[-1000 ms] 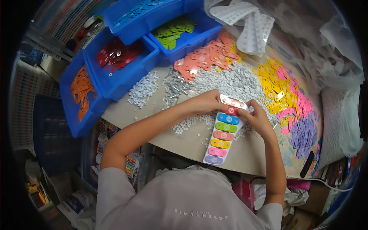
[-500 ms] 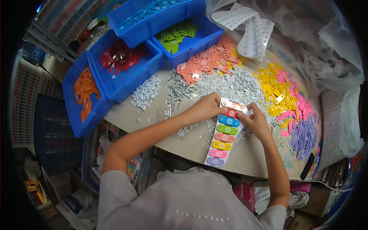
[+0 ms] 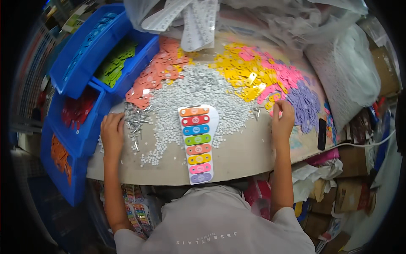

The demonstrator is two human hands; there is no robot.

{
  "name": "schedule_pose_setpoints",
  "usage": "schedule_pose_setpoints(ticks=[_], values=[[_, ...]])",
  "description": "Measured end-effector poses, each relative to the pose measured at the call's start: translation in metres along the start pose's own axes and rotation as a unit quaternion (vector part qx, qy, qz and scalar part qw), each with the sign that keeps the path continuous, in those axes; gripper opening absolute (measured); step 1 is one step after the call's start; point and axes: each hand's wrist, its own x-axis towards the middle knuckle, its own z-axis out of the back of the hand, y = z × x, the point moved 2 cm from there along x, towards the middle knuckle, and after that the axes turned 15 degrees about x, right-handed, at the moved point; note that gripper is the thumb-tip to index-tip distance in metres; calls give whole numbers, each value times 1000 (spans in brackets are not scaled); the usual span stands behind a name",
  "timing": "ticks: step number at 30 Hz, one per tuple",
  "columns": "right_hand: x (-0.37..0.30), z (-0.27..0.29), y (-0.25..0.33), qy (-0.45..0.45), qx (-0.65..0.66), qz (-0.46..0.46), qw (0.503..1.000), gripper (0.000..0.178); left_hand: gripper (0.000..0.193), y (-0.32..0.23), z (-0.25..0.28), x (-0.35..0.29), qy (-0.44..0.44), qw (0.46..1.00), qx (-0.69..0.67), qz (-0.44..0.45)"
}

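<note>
A white board [image 3: 215, 122] with a row of colored numbered strips, like a toy xylophone, lies in front of me with its lower end at the table's near edge. Neither hand touches it. My left hand [image 3: 113, 131] is at the table's left side, beside silver metal pins [image 3: 137, 120]; its fingers are bent together, and anything in them is hidden. To the right, my right hand [image 3: 283, 120] is held with fingers curled together near pink strips [image 3: 289, 75] and purple strips [image 3: 303, 103]. Whether it pinches something small does not show.
Small white round caps [image 3: 190, 91] are heaped behind the board. Orange-pink strips [image 3: 158, 70] and yellow strips [image 3: 241, 70] lie beyond. Blue bins [image 3: 122, 84] stand at left, a large plastic bag [image 3: 347, 80] at right. A dark bar-shaped object [image 3: 322, 134] is near the right edge.
Both hands have let go of the board and moved apart, left hand leftward, right hand rightward. The board now rests on the table. The view has turned to the right.
</note>
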Motion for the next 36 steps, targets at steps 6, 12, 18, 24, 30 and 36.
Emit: schedule_pose_setpoints(ticks=[6,12,18,24,30,36], values=[[25,29,-79,-33,-93,-40,994,9,9,-9,-1,5,31,998,-25,53],[42,21,-104,24,-68,41,997,9,9,-29,20,1,-10,991,-81,105],[40,11,-84,19,-155,77,985,4,17,-83,34,-13,72,925,-358,104],[-20,-29,44,76,181,14,980,4,12,-131,16,-27,312,623,-686,211],[-52,-64,102,162,243,56,955,8,11,-144,9,-21,311,571,-717,253],[-52,-84,111,188,249,72,947,10,18,-145,8,-21,279,612,-685,280]])
